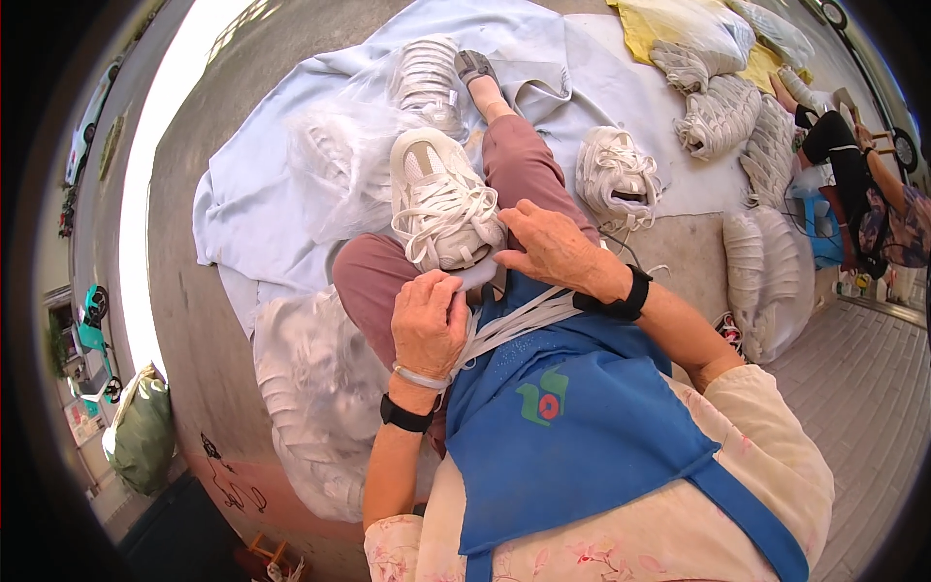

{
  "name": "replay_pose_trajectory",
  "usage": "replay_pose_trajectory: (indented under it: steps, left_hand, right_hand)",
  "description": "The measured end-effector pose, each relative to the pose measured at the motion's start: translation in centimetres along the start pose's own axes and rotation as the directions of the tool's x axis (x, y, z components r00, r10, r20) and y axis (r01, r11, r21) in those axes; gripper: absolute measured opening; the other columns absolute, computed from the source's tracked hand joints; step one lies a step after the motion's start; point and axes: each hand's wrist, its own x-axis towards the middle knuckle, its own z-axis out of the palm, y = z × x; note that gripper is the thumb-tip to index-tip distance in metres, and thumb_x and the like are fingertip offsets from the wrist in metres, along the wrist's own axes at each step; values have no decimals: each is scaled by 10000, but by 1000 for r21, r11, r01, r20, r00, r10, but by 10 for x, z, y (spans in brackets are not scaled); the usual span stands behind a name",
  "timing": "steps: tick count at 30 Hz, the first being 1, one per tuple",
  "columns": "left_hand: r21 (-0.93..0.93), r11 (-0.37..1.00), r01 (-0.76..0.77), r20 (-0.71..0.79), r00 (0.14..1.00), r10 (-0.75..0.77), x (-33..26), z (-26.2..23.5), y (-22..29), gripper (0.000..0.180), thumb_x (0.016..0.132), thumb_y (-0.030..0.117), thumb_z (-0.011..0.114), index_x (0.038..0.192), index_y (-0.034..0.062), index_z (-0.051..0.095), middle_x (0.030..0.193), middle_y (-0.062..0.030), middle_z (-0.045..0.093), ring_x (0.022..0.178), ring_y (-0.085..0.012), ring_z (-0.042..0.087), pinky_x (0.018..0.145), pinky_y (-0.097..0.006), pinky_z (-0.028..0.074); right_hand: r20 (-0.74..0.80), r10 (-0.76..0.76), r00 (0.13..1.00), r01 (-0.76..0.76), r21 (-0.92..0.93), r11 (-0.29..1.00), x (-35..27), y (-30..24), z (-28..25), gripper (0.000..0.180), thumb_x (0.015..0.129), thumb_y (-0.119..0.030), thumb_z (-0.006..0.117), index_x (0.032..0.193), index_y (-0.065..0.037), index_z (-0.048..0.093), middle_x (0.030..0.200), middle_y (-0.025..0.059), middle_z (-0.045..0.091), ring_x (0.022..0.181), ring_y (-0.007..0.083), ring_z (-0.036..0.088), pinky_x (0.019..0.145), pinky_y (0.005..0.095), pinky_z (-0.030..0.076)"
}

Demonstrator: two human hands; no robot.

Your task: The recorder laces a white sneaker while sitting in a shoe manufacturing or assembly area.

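Observation:
A white and beige sneaker (438,199) rests on my lap between the knees, toe pointing away from me, its pale laces loosely strung. My right hand (561,250) grips the heel end from the right, thumb and forefinger against the shoe. Just left of the heel, my left hand (427,325) is closed with the fingers curled in; what they pinch is hidden. A bundle of loose white laces (519,322) lies across my blue apron (582,417), between the wrists. A second white sneaker (618,175) stands on the cloth beyond my right hand.
A pale blue cloth (291,116) covers the ground ahead. Plastic-wrapped stacks of shoes lie around me: a bag (310,407) at left, another (766,281) at right, several farther off. Another person's arm (881,175) shows at far right. A green sack (141,432) stands far left.

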Motion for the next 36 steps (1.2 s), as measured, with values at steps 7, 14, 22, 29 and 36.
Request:
replay_pose_trajectory:
  steps: [7,14,22,29,36]
  left_hand:
    - [148,989,24,185,981,-52,2,29,9,360,736,112,705,1069,28,599,1064,-134,580,938,-318,561,803,-399,453]
    - [396,916,-68,295,954,-57,4,57,0,393,696,115,714,1051,24,571,938,-127,527,875,-316,549,749,-397,451]
    - [214,977,21,301,950,-87,12,27,9,289,727,65,658,997,23,563,889,-139,532,854,-340,546,723,-435,459]
    - [-518,665,538,225,836,-501,17,-46,-10,329,879,112,647,1163,-8,533,1040,-76,618,911,-165,576,831,-291,461]
    - [-624,569,536,133,790,-598,-4,-78,-21,330,903,113,626,1192,-8,521,1048,-39,598,933,-119,537,843,-251,435]
  right_hand:
    - [7,63,998,-63,115,991,8,0,21,542,762,-217,717,1170,24,454,976,223,541,889,413,576,755,448,484]
    - [-26,22,999,-16,200,980,14,4,26,515,748,-179,710,1115,39,423,951,235,507,863,430,564,733,458,489]
    - [-72,-11,997,26,208,978,16,1,27,491,781,-258,699,1107,38,481,926,215,512,810,389,571,700,412,483]
    - [-163,51,985,33,476,879,11,31,18,445,799,-219,701,1127,26,525,898,167,531,801,316,575,703,379,471]
    - [32,73,997,-76,98,992,16,5,39,428,779,-92,647,1118,46,424,982,239,499,830,421,592,737,455,509]
